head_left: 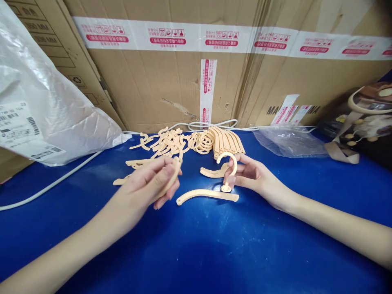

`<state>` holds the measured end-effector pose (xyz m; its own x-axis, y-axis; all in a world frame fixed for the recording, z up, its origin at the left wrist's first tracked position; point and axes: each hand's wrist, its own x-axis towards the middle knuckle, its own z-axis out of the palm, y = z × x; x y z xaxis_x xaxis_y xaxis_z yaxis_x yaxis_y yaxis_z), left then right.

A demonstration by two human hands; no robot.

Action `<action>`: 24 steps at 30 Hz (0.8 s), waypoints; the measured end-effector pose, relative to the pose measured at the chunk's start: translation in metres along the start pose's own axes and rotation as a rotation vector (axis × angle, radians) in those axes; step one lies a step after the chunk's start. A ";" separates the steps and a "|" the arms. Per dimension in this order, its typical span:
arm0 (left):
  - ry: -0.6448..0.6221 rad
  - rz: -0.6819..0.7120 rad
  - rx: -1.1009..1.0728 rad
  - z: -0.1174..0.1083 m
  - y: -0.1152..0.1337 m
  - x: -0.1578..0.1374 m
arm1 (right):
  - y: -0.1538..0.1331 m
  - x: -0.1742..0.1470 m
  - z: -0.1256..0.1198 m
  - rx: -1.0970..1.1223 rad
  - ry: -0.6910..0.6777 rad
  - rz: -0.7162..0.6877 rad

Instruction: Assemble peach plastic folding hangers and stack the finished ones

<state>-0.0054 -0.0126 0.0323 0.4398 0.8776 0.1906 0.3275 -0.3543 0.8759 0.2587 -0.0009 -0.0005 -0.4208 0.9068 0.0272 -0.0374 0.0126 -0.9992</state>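
Between the thumb and fingers of my left hand (153, 181) is a cream plastic hanger arm (175, 173), partly hidden by the hand. My right hand (251, 173) pinches a cream hanger hook (235, 163), its curve upward and its round base hanging down. Below the two hands, a single curved hanger arm (208, 193) lies on the blue table (196, 253). Behind the hook rests another curved piece (211, 172), partly covered by my right hand. More arm pieces (137, 163) lie behind my left hand.
At the back are a pile of loose hooks (168, 141) and a row of stacked hanger arms (226, 141). Cardboard boxes (159, 81) stand behind. A white plastic parcel (45, 98) and white cable (61, 188) are left; a clear bag (290, 143) and dark bag (367, 118) right.
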 end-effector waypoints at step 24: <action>-0.068 0.646 0.851 0.026 -0.021 -0.002 | 0.000 0.003 0.008 0.289 -0.034 0.110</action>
<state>0.0088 -0.0148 0.0018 0.7756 0.4330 0.4593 0.4801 -0.8771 0.0161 0.2506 -0.0016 -0.0007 -0.4669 0.8812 -0.0746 -0.2440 -0.2094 -0.9469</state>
